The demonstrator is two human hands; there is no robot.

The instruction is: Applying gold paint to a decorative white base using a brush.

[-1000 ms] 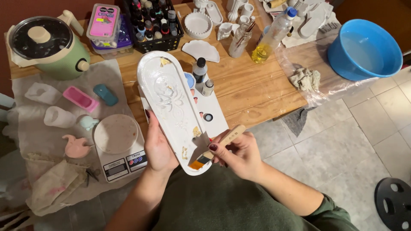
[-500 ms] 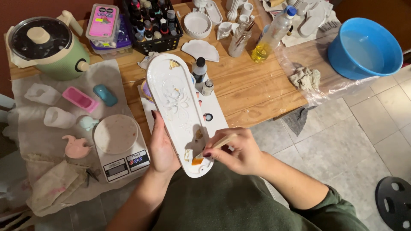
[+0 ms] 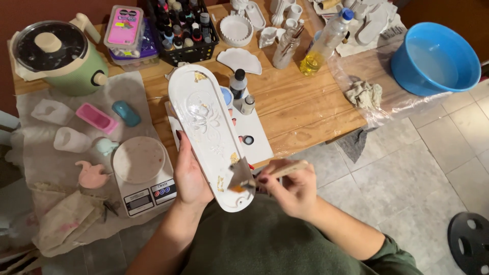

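Observation:
My left hand (image 3: 189, 175) grips a long white oval tray (image 3: 204, 122) with raised floral relief and small gold patches, holding it tilted over the table's near edge. In my right hand (image 3: 293, 188) is a wooden-handled brush (image 3: 257, 175), its wide bristles touching the tray's near end beside an orange-gold spot. A sheet of white paper (image 3: 257, 145) on the wooden table (image 3: 300, 107) lies beneath the tray, with a black-capped paint bottle (image 3: 238, 84) and a smaller bottle (image 3: 248, 104) on it.
A kitchen scale (image 3: 142, 173) and several silicone moulds lie on cloth at left, by a green pot (image 3: 58, 58). A black basket of paint bottles (image 3: 183, 28), white plaster pieces, a bottle of yellow liquid (image 3: 323, 46) and a blue basin (image 3: 435, 58) stand further back.
My right hand has turned the brush so its handle lies flatter, and the bristles have slid along the tray's near end. The tray has tipped slightly.

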